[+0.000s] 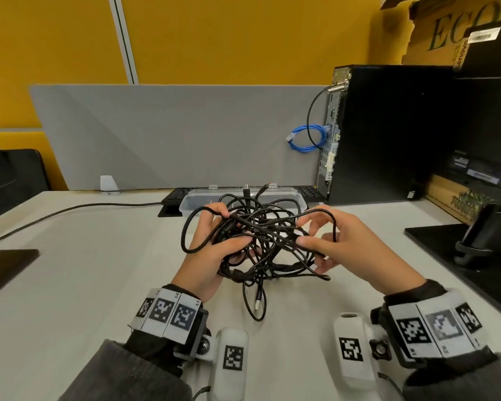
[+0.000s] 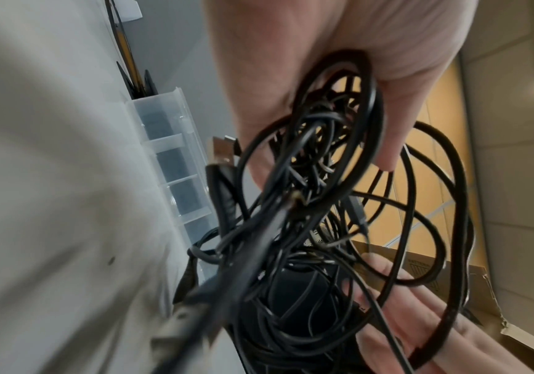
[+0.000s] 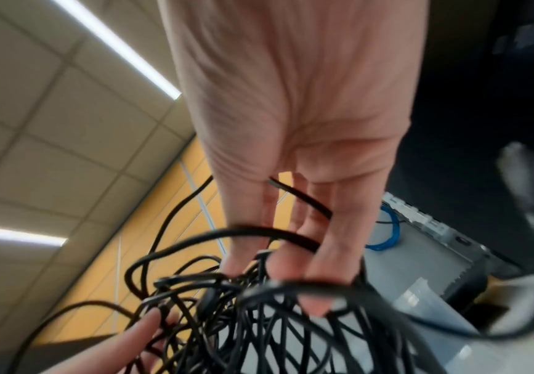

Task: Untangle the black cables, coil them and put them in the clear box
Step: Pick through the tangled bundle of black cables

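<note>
A knotted bundle of black cables (image 1: pixel 261 244) hangs between both hands above the white desk (image 1: pixel 84 270). My left hand (image 1: pixel 211 250) grips the bundle's left side, thumb over the strands and fingers curled under. My right hand (image 1: pixel 330 241) pinches strands on the right side, with a loop draped over its fingers. A USB plug (image 1: pixel 258 302) dangles from the bottom toward the desk. The clear box (image 1: pixel 191 201) lies open just behind the bundle, partly hidden by it. In the left wrist view the cables (image 2: pixel 307 202) fill the palm; in the right wrist view the strands (image 3: pixel 275 303) wrap the fingers (image 3: pixel 332 240).
A black PC tower (image 1: pixel 388 134) with a blue cable (image 1: pixel 304 140) stands at the back right. A keyboard (image 1: pixel 177 195) lies behind the box. A monitor base (image 1: pixel 460 250) sits at right, a dark pad (image 1: pixel 6 261) at left, and a grey divider (image 1: pixel 171 134) lines the back.
</note>
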{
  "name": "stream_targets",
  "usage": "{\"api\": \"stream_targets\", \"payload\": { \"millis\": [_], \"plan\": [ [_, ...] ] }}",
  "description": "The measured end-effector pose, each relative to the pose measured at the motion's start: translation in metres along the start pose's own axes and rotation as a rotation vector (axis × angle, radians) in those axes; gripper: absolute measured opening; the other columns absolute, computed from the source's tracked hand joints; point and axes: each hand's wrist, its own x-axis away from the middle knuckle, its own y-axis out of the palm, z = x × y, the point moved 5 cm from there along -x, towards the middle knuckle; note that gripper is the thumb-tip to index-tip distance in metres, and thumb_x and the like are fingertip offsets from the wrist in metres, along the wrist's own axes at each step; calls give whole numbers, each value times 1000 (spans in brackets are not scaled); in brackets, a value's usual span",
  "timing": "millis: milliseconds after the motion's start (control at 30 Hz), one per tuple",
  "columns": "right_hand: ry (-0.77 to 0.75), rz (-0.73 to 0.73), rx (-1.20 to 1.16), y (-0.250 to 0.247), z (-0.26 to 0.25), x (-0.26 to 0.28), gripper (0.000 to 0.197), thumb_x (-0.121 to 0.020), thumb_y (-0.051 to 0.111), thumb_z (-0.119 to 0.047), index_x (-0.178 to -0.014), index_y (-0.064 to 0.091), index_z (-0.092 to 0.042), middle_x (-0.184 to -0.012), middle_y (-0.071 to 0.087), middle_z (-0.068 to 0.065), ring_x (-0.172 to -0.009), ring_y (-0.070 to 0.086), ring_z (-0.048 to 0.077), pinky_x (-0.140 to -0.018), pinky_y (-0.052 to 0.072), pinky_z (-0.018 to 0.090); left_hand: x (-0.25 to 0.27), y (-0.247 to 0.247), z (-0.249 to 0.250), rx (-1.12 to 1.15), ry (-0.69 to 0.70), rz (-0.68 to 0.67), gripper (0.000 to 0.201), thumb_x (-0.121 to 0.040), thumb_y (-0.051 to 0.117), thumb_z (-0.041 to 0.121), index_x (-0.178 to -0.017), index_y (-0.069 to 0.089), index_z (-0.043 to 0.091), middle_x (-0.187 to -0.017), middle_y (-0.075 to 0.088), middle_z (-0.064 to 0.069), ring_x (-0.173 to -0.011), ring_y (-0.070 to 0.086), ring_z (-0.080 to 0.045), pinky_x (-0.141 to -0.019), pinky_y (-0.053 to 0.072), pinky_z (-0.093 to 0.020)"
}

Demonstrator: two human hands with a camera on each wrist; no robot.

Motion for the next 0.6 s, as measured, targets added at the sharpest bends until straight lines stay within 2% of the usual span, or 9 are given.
{"api": "stream_targets", "payload": {
  "millis": [67, 100, 133, 167, 267, 333, 433, 500, 600],
  "plan": [
    [-61, 25, 179, 0, -1, -3, 13, -83, 67, -20, -89, 61, -29, -93, 61, -5, -53, 60, 9, -50, 55, 22, 0, 1, 0, 2, -4, 3, 37, -69, 59, 0, -92, 41, 22, -80, 63, -4, -78, 64, -28, -82, 44, -52],
    [-107, 76, 287, -3, -4, -4, 11, -85, 65, -22, -84, 59, -31, -89, 62, -7, -55, 59, 8, -47, 50, 16, 0, 0, 1, 19, -7, 8, 35, -70, 58, 0, -92, 41, 22, -79, 63, -4, -77, 64, -27, -85, 46, -52],
    [-147, 146, 345, -6, -6, -4, 10, -88, 61, -23, -81, 58, -30, -83, 63, -8, -57, 59, 8, -46, 48, 15, -1, -1, 1, 46, -10, 24, 34, -71, 57, 0, -92, 42, 22, -79, 63, -3, -76, 64, -24, -88, 45, -55],
    [-162, 235, 303, -12, -3, -5, 11, -91, 57, -22, -81, 57, -26, -78, 63, -5, -59, 59, 11, -46, 48, 17, -2, -3, 1, 83, -14, 51, 33, -72, 57, -1, -91, 43, 21, -79, 62, -3, -75, 64, -21, -90, 44, -57],
    [-66, 403, -234, -26, 9, -3, 7, -94, 51, -12, -90, 52, -18, -76, 62, 5, -60, 63, 15, -50, 54, 28, -4, -10, 2, 185, -15, 131, 32, -82, 52, -8, -92, 45, 21, -83, 60, -4, -73, 66, -15, -81, 52, -51],
    [-22, 358, -404, -25, 16, -2, 12, -93, 52, -8, -97, 51, -20, -78, 61, 4, -65, 64, 16, -60, 57, 33, -5, -13, 2, 226, -23, 171, 31, -87, 44, -8, -93, 47, 22, -82, 64, -3, -71, 66, -15, -73, 56, -45],
    [17, 111, -435, -19, 21, -1, 11, -85, 60, -17, -94, 56, -17, -80, 60, -1, -79, 63, 18, -81, 56, 38, -6, -19, 0, 271, -42, 233, 30, -90, 42, -5, -103, 48, 21, -84, 67, -2, -72, 68, -18, -74, 56, -46],
    [39, 28, -490, -21, 23, 1, 16, -81, 59, -29, -86, 58, -14, -79, 62, -5, -86, 63, 18, -85, 55, 38, -6, -21, 0, 305, -53, 258, 30, -91, 42, -3, -108, 48, 21, -83, 67, -2, -73, 69, -19, -77, 55, -48],
    [31, 50, -571, -27, 21, -1, 25, -91, 46, -27, -83, 57, -6, -77, 64, -1, -84, 65, 19, -82, 56, 34, -5, -22, 0, 326, -84, 272, 27, -93, 42, 1, -110, 49, 19, -82, 65, -2, -76, 67, -20, -68, 59, -42]
  ]
}}
